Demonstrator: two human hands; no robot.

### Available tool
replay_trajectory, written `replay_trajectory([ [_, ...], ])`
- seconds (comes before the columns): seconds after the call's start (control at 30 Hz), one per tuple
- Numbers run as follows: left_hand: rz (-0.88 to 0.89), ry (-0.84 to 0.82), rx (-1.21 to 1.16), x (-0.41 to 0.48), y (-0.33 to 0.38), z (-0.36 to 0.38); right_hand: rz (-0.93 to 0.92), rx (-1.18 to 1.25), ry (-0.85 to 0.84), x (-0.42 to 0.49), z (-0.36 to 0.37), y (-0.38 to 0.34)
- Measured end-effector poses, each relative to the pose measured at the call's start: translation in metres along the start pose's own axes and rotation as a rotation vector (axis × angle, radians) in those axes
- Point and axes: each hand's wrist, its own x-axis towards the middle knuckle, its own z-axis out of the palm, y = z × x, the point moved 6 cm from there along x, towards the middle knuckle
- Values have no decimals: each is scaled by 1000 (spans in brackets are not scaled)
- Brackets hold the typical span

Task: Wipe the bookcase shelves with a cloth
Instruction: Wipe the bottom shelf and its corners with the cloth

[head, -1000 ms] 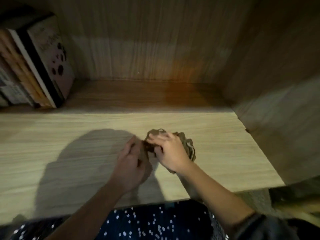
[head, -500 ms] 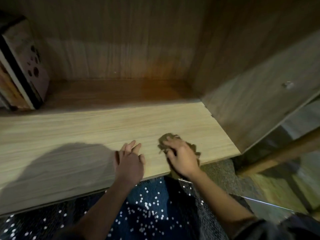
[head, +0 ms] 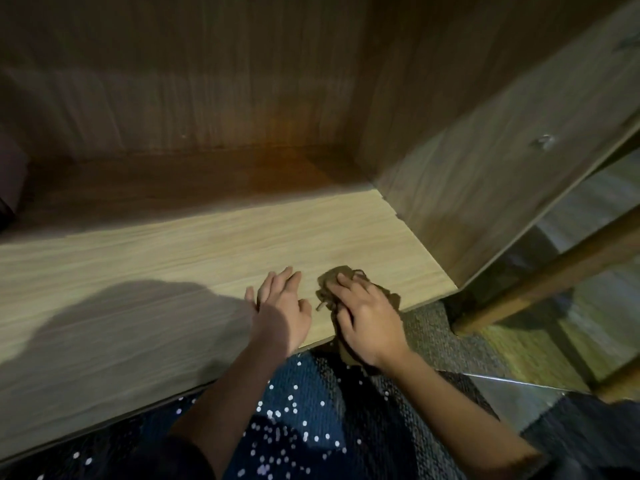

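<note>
The right hand (head: pixel 367 323) presses the crumpled cloth (head: pixel 334 277) on the shelf (head: pixel 173 258). The left hand (head: pixel 280 306) lies flat, holding nothing. The cloth looks soft and light; bunch it under the palm.

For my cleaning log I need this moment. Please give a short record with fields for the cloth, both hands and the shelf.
cloth: brown, crumpled, on the shelf near its front right corner
right hand: grips the cloth from above, fingers bent over it
left hand: flat on the shelf, left of the cloth, holding nothing
shelf: light wood, partly in shadow
</note>
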Motion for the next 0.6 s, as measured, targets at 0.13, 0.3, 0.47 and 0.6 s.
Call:
replay_trajectory([
  [0.13,37,-58,37,21,16,0,117,-44,-18,22,-21,63],
  [0.3,145,-91,176,51,45,10,283,-80,57,64,-31,108],
  [0.47,132,-194,310,80,64,26,347,-107,86,104,-31,129],
  [0.6,111,-337,345,110,62,25,314,-123,81,143,-27,135],
])
